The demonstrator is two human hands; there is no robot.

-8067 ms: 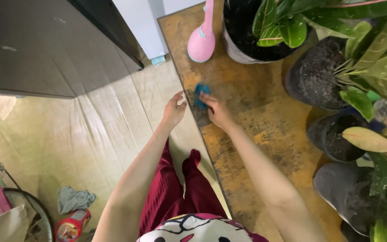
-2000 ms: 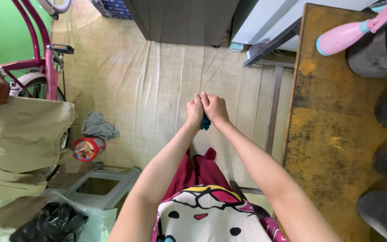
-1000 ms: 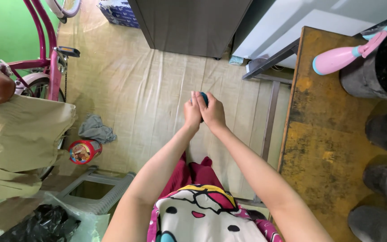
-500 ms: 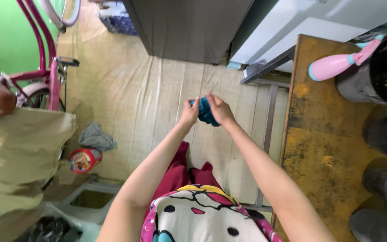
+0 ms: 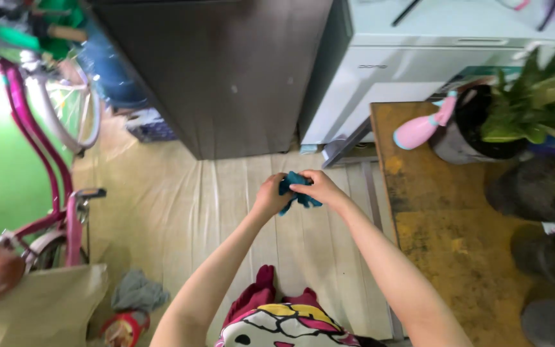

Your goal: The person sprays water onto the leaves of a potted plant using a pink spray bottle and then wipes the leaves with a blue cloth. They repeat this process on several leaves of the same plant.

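Observation:
Both hands meet in front of me over the floor and grip a small teal cloth (image 5: 298, 193). My left hand (image 5: 269, 196) pinches its left end. My right hand (image 5: 320, 189) holds the right side from above, with part of the cloth hanging below the fingers. The worn yellow-brown table (image 5: 444, 225) stands to the right of my hands, apart from them.
A pink spray bottle (image 5: 417, 130) and several black plant pots (image 5: 470, 122) sit on the table. A dark cabinet (image 5: 226, 71) and a white appliance (image 5: 412, 64) stand ahead. A pink bicycle (image 5: 46, 167), a grey rag (image 5: 137, 296) and a red can (image 5: 122, 329) are at the left.
My view has tilted up toward the cabinet and the appliance. Earlier my right hand rubbed the cloth on the table; since then both hands squeezed it together, and now they hold it slightly spread.

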